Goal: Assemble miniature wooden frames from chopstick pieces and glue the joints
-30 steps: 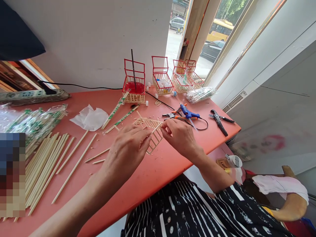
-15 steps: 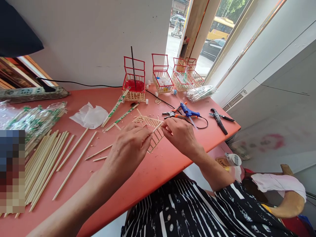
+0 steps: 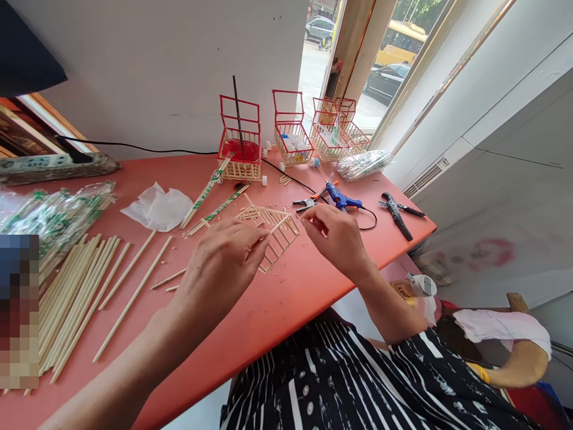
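Observe left hand nearest, pinching one end of a short stick between thumb and fingers. Note right hand now withdrawn from the other end, with fingers loosely curled; cannot tell whether gripping any scrap. Take this to mean support of the stick from the left alone. Find stick above a slatted frame on the red table, with contact unclear. Beyond, log blue glue gun, then red-rimmed carts.

The head-worn camera looks forward and down at the table from close above. It reaches from the wearer's shirt to the window beyond.
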A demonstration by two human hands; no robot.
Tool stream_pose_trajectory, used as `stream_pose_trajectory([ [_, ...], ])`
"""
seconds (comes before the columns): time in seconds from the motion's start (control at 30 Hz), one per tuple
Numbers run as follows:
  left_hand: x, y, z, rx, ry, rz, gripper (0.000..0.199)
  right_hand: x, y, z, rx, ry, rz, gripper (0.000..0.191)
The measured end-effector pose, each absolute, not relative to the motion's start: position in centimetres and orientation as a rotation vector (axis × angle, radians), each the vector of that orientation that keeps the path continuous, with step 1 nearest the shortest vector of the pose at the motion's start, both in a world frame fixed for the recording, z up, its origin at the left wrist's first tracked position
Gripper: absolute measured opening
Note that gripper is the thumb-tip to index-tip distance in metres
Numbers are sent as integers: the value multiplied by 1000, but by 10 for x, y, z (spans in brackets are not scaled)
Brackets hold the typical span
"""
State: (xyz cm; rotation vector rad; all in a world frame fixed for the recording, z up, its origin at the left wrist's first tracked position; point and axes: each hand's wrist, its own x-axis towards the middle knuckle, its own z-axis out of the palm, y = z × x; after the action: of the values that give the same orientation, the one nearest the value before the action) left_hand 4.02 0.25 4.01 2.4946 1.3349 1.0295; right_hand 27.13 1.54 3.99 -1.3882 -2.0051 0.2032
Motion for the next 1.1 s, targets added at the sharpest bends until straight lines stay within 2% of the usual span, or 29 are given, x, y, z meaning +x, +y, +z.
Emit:
stream_pose_trajectory([
  [0.2, 34, 0, 44, 2439, 1378, 998, 28, 295, 34, 30, -1293, -1902, 695, 21],
  [0.3, 31, -1, 44, 2421, 1425, 989, 27, 297, 39, 24, -1249, -1920, 736, 18],
  [0.5, 38, -2, 42, 2393, 1461, 951, 26, 287, 22, 23, -1153, -1953, 384, 12],
  [0.73, 49, -4, 47, 2411, 1445, 911, 26, 275, 6, 13, -1319, -2067, -103, 30],
  [0.93, 55, -5, 44, 2425, 1456, 935, 28, 267, 9, 6, -1412, -2042, -177, 46],
  [1.1, 58, -2, 36, 2462, 1449, 953, 29, 262, 8, 3, -1449, -2024, -183, 49],
])
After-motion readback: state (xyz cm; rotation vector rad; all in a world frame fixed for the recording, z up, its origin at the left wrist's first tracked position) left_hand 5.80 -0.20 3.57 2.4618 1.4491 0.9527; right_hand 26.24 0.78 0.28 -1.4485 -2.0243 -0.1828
